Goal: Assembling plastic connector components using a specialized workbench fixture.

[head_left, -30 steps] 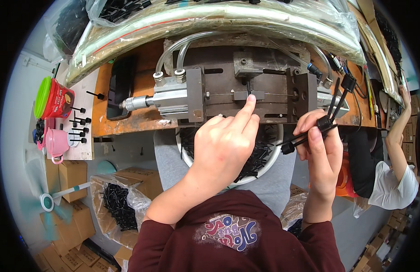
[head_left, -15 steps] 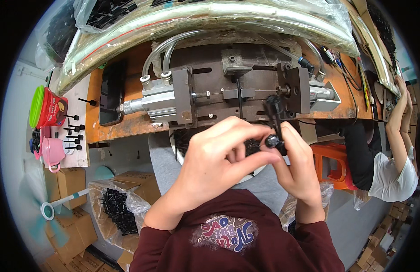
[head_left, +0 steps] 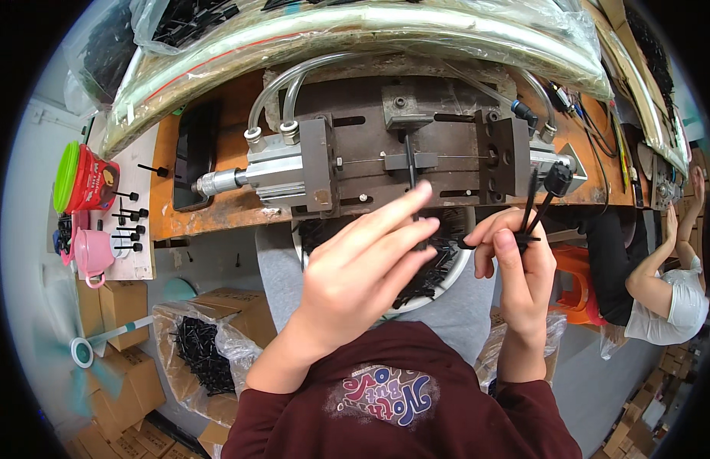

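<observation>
My right hand (head_left: 522, 264) pinches several black stemmed parts (head_left: 544, 205); one has a round, knob-like head pointing up and away from me. My left hand (head_left: 366, 268) reaches forward with its fingers stretched out, beside the near end of a black rod (head_left: 411, 157). That rod lies across the small centre block of a metal clamping fixture (head_left: 362, 172); whether my fingertips touch it I cannot tell, since they hide its near end. Below both hands, a white basin (head_left: 463, 268) on my lap holds many similar black parts, partly covered by my left hand.
Pneumatic cylinders (head_left: 274, 174) with clear hoses flank the fixture. A phone (head_left: 194, 157) lies on the bench's left, beyond it a red tub (head_left: 91, 183), a pink cup (head_left: 93, 252) and loose black parts. A lined carton (head_left: 205, 352) stands lower left; another person (head_left: 665, 294) sits at right.
My hands have moved apart. The right went rightward with the black parts; the left opened its fingers and came toward the rod in the fixture.
</observation>
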Demonstrator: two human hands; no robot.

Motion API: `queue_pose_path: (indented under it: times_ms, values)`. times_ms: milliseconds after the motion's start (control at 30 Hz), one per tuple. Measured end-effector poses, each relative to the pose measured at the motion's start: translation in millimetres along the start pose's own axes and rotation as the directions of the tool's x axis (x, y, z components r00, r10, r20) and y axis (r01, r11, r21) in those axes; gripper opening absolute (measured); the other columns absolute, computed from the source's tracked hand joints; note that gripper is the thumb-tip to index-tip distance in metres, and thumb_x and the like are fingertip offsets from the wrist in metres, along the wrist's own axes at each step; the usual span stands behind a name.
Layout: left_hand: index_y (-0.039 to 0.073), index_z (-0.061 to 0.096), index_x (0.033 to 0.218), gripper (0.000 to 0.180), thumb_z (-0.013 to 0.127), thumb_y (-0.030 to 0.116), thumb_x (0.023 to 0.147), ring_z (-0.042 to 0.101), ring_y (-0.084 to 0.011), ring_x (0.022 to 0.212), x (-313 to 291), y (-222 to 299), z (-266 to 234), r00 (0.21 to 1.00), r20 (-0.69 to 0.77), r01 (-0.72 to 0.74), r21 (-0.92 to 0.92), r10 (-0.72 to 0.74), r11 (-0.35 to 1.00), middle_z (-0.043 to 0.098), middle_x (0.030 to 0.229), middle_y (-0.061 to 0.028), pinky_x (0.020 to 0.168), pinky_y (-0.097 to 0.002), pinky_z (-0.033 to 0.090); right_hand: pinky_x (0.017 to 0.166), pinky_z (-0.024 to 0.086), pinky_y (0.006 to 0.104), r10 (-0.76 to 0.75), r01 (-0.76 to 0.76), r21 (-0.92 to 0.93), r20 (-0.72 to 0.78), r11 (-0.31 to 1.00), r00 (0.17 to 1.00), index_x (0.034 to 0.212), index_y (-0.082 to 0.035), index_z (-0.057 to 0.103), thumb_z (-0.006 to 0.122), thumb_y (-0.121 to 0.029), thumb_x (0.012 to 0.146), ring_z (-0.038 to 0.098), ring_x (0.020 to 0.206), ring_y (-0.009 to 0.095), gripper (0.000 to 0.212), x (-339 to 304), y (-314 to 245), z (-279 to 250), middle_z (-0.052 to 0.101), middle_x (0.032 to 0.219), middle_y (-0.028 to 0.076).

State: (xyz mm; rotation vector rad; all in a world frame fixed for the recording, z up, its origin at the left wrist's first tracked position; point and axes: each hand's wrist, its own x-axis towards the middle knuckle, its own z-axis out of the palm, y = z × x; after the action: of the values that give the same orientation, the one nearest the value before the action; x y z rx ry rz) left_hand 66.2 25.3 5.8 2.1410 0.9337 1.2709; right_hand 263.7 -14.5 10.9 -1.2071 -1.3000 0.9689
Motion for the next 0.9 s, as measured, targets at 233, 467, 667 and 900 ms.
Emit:
queue_pose_path:
  times_ms: [233, 467, 667, 900]
  values:
    - [0.001, 0.071, 0.096, 0.030, 0.080, 0.008, 0.068, 0.070, -0.0238, 0.082, 2, -13, 19, 0.997, 0.035, -0.072, 0.413, 0.063, 0.908, 0.067, 0.120, -0.0147, 0.076, -0.0331, 0.057, 0.051, 0.038, 0.0204, 0.029, -0.030, 0.042, 0.022, 0.999, 0.999, 0.094, 0.002, 0.055, 0.049, -0.011, 0.101, 0.047, 0.056, 0.005, 0.016, -5, 1, -1, 0.064, 0.083, 0.009]
    - [0.001, 0.072, 0.094, 0.028, 0.077, 0.014, 0.069, 0.063, -0.0158, 0.063, 10, -7, 17, 0.972, 0.220, -0.213, 0.670, 0.084, 0.711, 0.069, 0.116, -0.0138, 0.061, -0.0267, 0.052, 0.050, 0.036, 0.0199, 0.117, -0.119, 0.021, 0.067, 0.993, 0.991, 0.093, 0.001, 0.055, 0.051, -0.011, 0.100, 0.045, 0.056, 0.004, 0.014, -7, -1, 0, 0.062, 0.075, 0.005]
    - [0.001, 0.072, 0.097, 0.030, 0.078, 0.012, 0.070, 0.063, -0.0147, 0.059, 17, -2, 9, 0.970, 0.242, -0.173, 0.610, 0.026, 0.773, 0.069, 0.115, -0.0141, 0.058, -0.0253, 0.051, 0.052, 0.037, 0.0224, 0.209, -0.215, 0.020, 0.176, 0.976, 0.962, 0.091, 0.001, 0.055, 0.053, -0.010, 0.098, 0.046, 0.057, 0.006, 0.013, -6, -6, -4, 0.059, 0.071, 0.003]
    - [-0.003, 0.066, 0.119, 0.041, 0.073, -0.007, 0.079, 0.069, -0.0115, 0.074, 19, 10, -7, 0.907, 0.210, 0.422, -0.455, -0.366, 0.784, 0.068, 0.106, -0.0135, 0.065, -0.0212, 0.055, 0.055, 0.041, 0.0286, 0.228, -0.169, -0.180, 0.391, 0.969, 0.892, 0.093, 0.001, 0.055, 0.058, -0.010, 0.094, 0.052, 0.060, 0.013, 0.012, -6, -3, -7, 0.056, 0.069, 0.007]
